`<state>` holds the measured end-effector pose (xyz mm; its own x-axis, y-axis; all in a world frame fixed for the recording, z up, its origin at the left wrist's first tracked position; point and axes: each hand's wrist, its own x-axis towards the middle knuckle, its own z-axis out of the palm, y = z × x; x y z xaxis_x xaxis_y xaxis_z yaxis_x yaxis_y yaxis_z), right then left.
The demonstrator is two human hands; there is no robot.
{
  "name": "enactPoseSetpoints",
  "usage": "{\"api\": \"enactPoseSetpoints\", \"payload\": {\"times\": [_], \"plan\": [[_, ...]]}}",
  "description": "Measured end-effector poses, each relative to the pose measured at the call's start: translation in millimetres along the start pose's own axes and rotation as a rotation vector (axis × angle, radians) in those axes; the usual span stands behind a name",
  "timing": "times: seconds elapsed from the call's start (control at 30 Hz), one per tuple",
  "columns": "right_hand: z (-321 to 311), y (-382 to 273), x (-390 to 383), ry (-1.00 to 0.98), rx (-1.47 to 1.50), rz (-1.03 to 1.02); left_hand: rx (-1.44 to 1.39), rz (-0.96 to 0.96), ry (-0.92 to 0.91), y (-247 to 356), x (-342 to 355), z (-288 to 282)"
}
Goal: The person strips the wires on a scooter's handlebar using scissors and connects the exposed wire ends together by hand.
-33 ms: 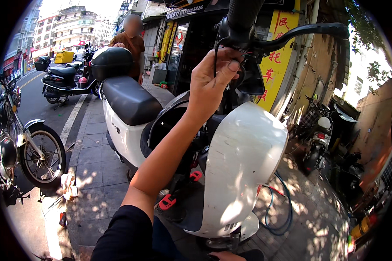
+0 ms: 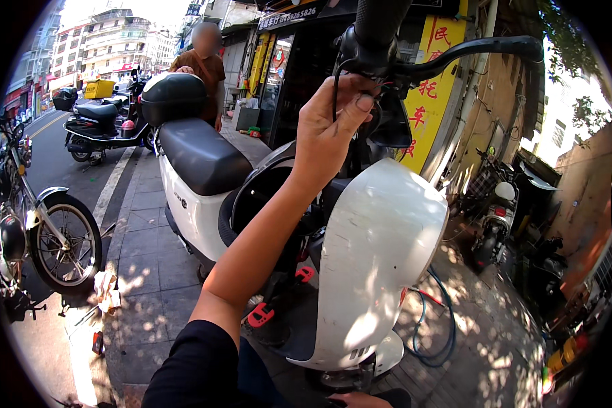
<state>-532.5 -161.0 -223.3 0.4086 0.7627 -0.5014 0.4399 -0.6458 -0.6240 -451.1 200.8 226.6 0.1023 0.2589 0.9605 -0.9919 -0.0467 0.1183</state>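
- On the far left, at the road's edge, a parked motorcycle (image 2: 41,234) stood with its spoked wheel toward the pavement, and a crumpled rag (image 2: 106,289) lay on the paving stones just beside that wheel.
- Farther back on the left, a dark scooter (image 2: 102,126) was parked by the white road line, with a yellow box behind it.
- Beyond it, a person in a brown top (image 2: 202,68) stood on the pavement, near the rear of the white scooter.
- At the centre, the white electric scooter (image 2: 381,251) took up most of my view: its black seat (image 2: 200,156) and black top case (image 2: 172,95) lay to the left, and its rounded white front panel was closest to me.
- My left hand (image 2: 333,132) was raised with the arm stretched up from the lower edge, black sleeve at the shoulder; its fingers were curled closed around a thin black cable (image 2: 336,92) just under the handlebar (image 2: 381,34), thumb pressed against the black switch housing.
- Red pedals (image 2: 260,315) showed low on the scooter, below my forearm.
- My right hand (image 2: 357,400) barely showed at the bottom edge, under the front panel; I could not tell whether it was open or closed.
- To the right of my raised hand, the brake lever (image 2: 479,49) ran out from the handlebar, in front of a yellow shop sign (image 2: 435,88).
- On the ground at the right, a blue hose (image 2: 449,326) looped over the paving, touching the scooter's base.
- On the far right, another small scooter (image 2: 493,217) stood parked in shade against the wall.
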Motion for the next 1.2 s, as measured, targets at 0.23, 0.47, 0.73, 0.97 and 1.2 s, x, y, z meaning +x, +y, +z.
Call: {"api": "enactPoseSetpoints", "payload": {"times": [0.23,0.47,0.73,0.97,1.2], "plan": [[-194,-189,-155,0.447,-0.153,-0.677,0.186,0.088,0.084,-3,0,13],[-329,-357,-68,1.432,-0.214,-1.26,0.134,-0.042,0.019,4,6,6],[-360,-395,-10,1.407,-0.064,-1.48,0.107,-0.096,-0.069,13,7,-5],[-366,-400,-4,1.656,-0.262,-1.486,0.123,-0.101,-0.19,12,14,-19],[-369,-395,-5,1.657,-0.233,-1.448,0.485,0.297,0.278,58,-19,-29]]}}
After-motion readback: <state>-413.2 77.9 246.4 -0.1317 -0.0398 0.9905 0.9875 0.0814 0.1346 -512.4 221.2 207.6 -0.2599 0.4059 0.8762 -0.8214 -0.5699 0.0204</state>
